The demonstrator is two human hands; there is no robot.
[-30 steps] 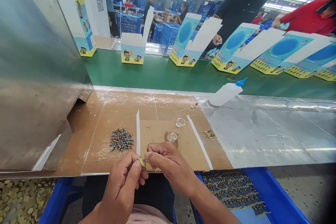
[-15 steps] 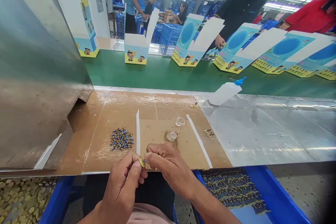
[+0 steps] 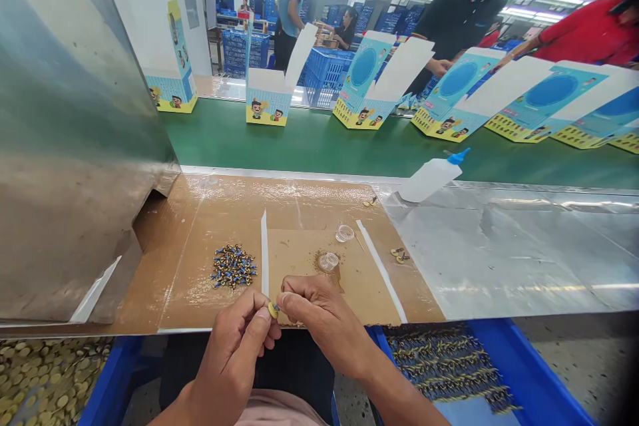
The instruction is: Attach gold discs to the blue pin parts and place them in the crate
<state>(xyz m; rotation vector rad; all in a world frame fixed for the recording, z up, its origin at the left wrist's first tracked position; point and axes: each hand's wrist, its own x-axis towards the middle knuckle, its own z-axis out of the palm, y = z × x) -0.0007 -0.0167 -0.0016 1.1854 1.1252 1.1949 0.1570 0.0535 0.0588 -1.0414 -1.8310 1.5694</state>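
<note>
Between the thumb and fingers of my left hand (image 3: 238, 339) is a small round yellow disc (image 3: 273, 309). My right hand (image 3: 324, 316) pinches a tiny dark-and-blue figure (image 3: 276, 307) against the disc's face; my fingers cover most of it. Both hands meet at the front edge of the cardboard-covered table (image 3: 190, 306). Left of them lies a pile of small blue, black and gold figures (image 3: 234, 266). Beyond my right hand are a small clear cup (image 3: 328, 261) in a wet patch, another clear cup (image 3: 344, 233) and a thin stick (image 3: 359, 240).
A white squeeze bottle (image 3: 432, 180) with a blue tip lies tilted on the right. Open printed boxes (image 3: 267, 106) stand along the green belt (image 3: 224, 140). Blue bins hold yellow discs (image 3: 50, 373) and rows of pieces (image 3: 449, 359). A metal panel (image 3: 74, 146) rises at left; people stand across.
The view has shifted slightly. My hands keep the same grip on the disc and figure. Across the belt, the person in blue has moved right, and the arms of the people opposite have shifted.
</note>
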